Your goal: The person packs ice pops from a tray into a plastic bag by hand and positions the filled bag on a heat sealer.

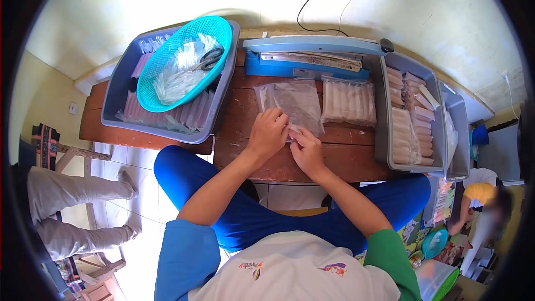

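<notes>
Bag [304,96], clear plastic: lying flat on the desk [351,159], directly in front of the blue sealer [312,45]. Left hand [269,129] and right hand [306,147]: meeting at the bag's near edge, fingertips pinching clear plastic between them. Filled pack [349,102]: lying before the sealer's right half, just beside the bag. Left crate [159,135], grey: standing left of the sealer, holding filled packets. Turquoise basket [220,27]: resting tilted on that crate, covering part of its contents, carrying crumpled plastic and black-handled scissors [211,59]. Right crate [382,125], grey: standing right of the sealer, holding more packs.
</notes>
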The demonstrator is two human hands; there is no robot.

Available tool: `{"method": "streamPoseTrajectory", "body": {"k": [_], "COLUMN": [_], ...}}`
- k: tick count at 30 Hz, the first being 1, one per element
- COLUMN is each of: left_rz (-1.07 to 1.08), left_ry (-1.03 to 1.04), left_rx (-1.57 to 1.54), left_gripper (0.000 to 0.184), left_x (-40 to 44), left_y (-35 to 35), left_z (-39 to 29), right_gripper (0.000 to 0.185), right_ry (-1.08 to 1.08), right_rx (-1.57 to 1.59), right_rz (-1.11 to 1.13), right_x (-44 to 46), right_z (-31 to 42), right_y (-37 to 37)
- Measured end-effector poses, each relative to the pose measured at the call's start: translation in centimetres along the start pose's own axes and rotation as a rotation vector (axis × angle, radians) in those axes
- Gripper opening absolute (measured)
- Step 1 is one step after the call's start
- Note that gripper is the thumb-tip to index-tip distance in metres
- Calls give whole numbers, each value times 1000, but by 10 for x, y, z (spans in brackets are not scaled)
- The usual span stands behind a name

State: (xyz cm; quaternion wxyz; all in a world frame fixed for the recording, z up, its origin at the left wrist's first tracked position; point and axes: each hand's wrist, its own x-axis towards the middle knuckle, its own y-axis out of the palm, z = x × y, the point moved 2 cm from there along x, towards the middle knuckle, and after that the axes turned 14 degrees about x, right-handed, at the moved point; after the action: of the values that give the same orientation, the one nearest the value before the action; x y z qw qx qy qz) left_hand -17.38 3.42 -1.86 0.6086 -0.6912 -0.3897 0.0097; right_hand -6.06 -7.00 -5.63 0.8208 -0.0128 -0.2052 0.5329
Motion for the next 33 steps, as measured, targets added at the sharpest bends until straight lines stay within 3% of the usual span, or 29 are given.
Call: {"method": "streamPoseTrajectory", "body": {"k": [8,11,14,16,19,23,26,28,32,33], "left_rz": [-25,-21,-15,-22,-18,-51,-27,-15,-6,-5], "left_ry": [-18,-15,-24,-22,-30,-19,-19,-26,-29,-29], "left_rx": [-35,-31,-34,-35,-30,-37,-45,-45,-32,-31], "left_gripper": [10,10,10,9,9,9,9,9,8,8], "left_x": [2,2,1,0,0,2,2,0,0,0], "left_y": [-3,-3,-4,-3,-4,-3,-4,-3,-2,-2], "left_z": [0,-1,-1,-1,-1,0,0,0,0,0], "right_gripper": [31,33,33,34,38,46,50,53,59,62], "right_ry": [-16,-112,22,-202,-71,-77,-247,177,347,150], "right_rx": [-104,-188,-85,-208,-217,-248,-385,89,-4,-189], "right_rz": [-83,-90,-5,-2,4,46,54,119,171,180], "right_x": [-16,-9,5,16,30,44,50,57,58,59], "right_z": [-4,-11,-24,-32,-30,-46,-43,-45,-55,-54], "right_y": [-1,5,11,18,25,27,25,22,16,17]}}
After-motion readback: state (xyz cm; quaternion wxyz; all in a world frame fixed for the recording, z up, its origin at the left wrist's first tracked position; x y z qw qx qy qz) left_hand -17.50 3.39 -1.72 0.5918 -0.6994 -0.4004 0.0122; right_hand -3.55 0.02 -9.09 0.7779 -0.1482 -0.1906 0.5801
